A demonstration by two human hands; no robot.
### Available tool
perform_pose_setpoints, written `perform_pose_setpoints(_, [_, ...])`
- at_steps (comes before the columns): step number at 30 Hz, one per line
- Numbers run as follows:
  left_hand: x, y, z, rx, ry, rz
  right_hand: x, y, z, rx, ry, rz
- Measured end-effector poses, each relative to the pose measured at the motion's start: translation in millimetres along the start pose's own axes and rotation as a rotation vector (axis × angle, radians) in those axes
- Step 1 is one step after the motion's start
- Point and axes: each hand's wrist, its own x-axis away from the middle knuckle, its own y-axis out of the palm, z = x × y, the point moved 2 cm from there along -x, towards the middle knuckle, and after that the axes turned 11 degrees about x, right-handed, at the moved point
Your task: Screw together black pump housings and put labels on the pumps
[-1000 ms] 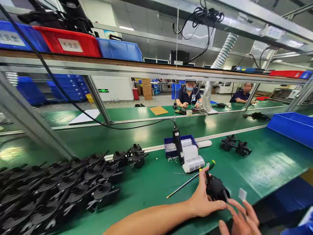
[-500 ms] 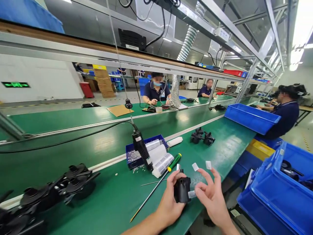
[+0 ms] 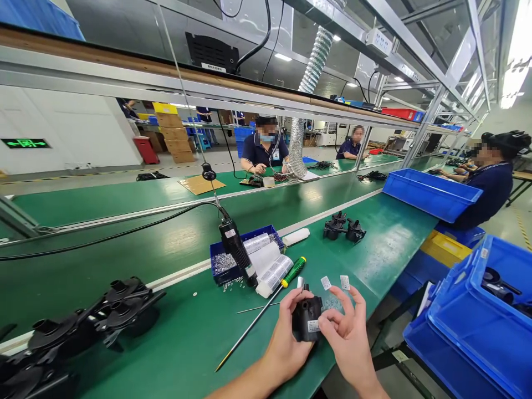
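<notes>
My left hand [image 3: 286, 335] is wrapped round a small black plastic housing [image 3: 306, 308] above the front edge of the bench. A white printed label [image 3: 313, 326] lies against the side of the housing. My right hand [image 3: 347, 338] has its thumb and forefinger pinched at the label's right edge. Two more small labels, a left one [image 3: 325, 283] and a right one [image 3: 344, 282], cling to raised fingertips of that hand. Another whitish label [image 3: 300, 282] shows at the left hand's fingertips.
Behind my hands lie a green-handled screwdriver [image 3: 293, 271], label rolls [image 3: 272, 271], a blue tray of small metal parts [image 3: 224, 261] and a hanging black power screwdriver [image 3: 236, 249]. Black assemblies [image 3: 128, 310] lie left, others [image 3: 344, 227] farther back. Blue bins [image 3: 461, 316] stand right. Co-workers sit beyond.
My right hand has moved left, bringing the pinched label from beside the housing onto its side. The view has shifted slightly.
</notes>
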Motion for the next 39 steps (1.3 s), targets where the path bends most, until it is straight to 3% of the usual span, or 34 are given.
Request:
perform_pose_setpoints(9, [-3, -0.1, 7, -0.019, 0.025, 0.018, 1, 0, -5, 0.110, -0.059, 0.029])
perform_pose_setpoints(17, [-4, 0.5, 12, 0.006, 0.043, 0.001, 11, 6, -5, 0.297, -0.326, 0.158])
perform_pose_setpoints(20, [-5, 2.7, 15, 0.036, 0.010, -0.015, 6, -2, -4, 0.208, -0.222, 0.131])
perform_pose_setpoints(23, [-4, 5.2, 16, 0.076, 0.000, -0.048, -2, -13, -6, 0.003, 0.030, -0.029])
perform_pose_setpoints(25, [-4, 5.7, 14, 0.094, -0.006, -0.071, -6, -18, -10, -0.078, 0.109, -0.099])
perform_pose_setpoints(34, [-1, 2.9, 10, 0.062, -0.004, -0.072, 2, 3, -38, -0.007, 0.142, 0.020])
perform_pose_setpoints(39, [0, 4.0, 10, 0.045, 0.004, -0.050, 3, 1, -34, 0.052, 0.120, 0.054])
